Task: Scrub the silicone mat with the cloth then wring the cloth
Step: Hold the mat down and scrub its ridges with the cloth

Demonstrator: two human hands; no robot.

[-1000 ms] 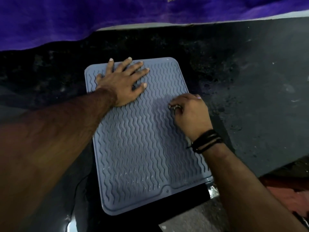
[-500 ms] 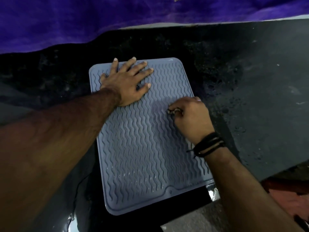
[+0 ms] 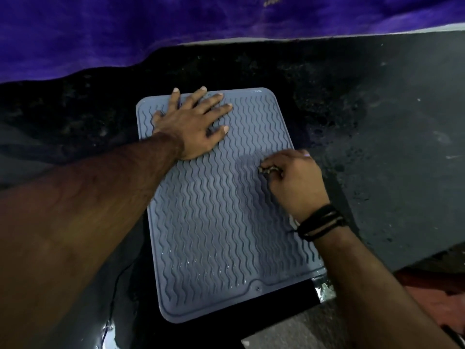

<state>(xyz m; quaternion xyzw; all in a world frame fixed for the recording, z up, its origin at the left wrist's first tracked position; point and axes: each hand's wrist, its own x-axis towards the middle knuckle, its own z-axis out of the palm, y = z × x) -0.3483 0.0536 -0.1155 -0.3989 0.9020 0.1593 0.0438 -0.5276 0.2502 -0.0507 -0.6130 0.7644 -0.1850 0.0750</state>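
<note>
A blue-grey silicone mat (image 3: 214,222) with wavy ridges lies on a dark counter, and its near end glistens with wetness. My left hand (image 3: 193,124) rests flat on the mat's far left corner with the fingers spread. My right hand (image 3: 297,182) is closed into a fist at the mat's right edge, pressing down on it. A small dark patterned bit of the cloth (image 3: 269,170) shows at the fingertips. The rest of the cloth is hidden inside the fist.
The dark speckled counter (image 3: 377,147) extends to the right and behind the mat. Purple fabric (image 3: 151,28) hangs along the back. A thin cable (image 3: 113,298) runs at the lower left. Something reddish (image 3: 432,298) lies below the counter's front edge at the lower right.
The view has drifted slightly. Both hands keep their places on the mat, with the right fist still at the right edge.
</note>
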